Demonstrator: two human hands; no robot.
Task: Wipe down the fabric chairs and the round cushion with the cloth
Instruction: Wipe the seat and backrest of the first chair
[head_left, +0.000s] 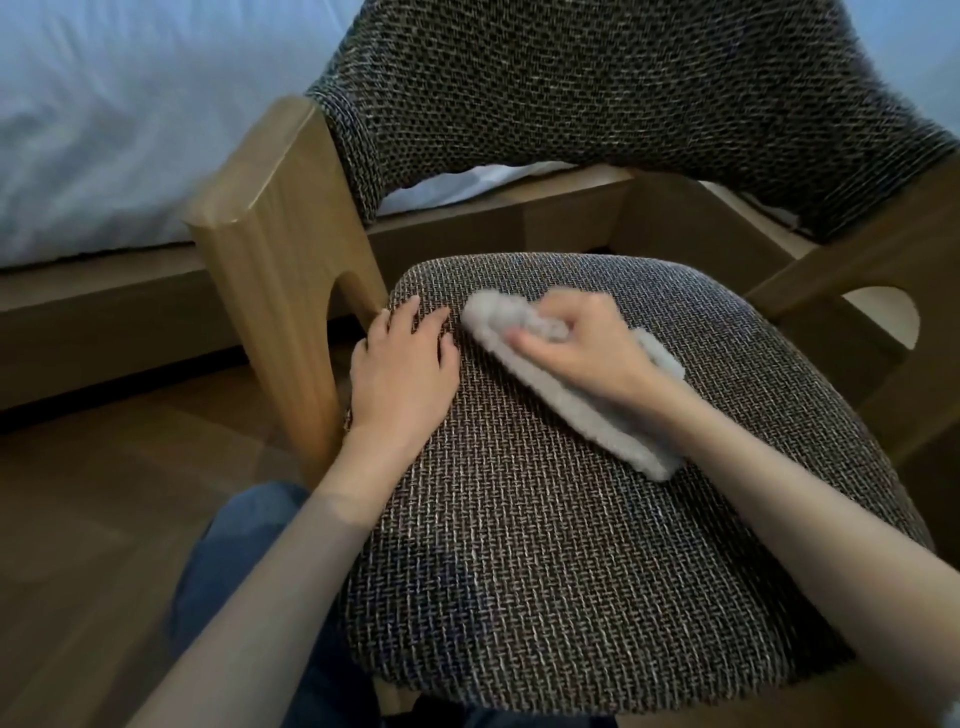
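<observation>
Nearest the camera a knee in blue denim (249, 561) sits against the front edge of the brown-and-grey woven fabric chair seat (571, 571), and both bare forearms reach over it. The left grip (402, 358) lies flat and wide on the seat's left edge, fingers spread, holding nothing. It seems to steady the chair. Just beside it, the right grip (576, 343) is curled round the bunched end of the pale grey fluffy folded cloth (587, 410), pressing it onto the far middle of the seat, with the rest of the cloth trailing back under the wrist. The step in hand looks like wiping the seat. To do it well, the cloth would be better flattened so more of it meets the weave, with overlapping strokes along the weave and out to the rounded rim, the left grip shifting clear of each pass. Beyond stand the light wooden armrest post (280, 249) and the curved woven backrest (597, 104), judged yet to be wiped, then the white-sheeted bed (130, 104); no separate round cushion shows
</observation>
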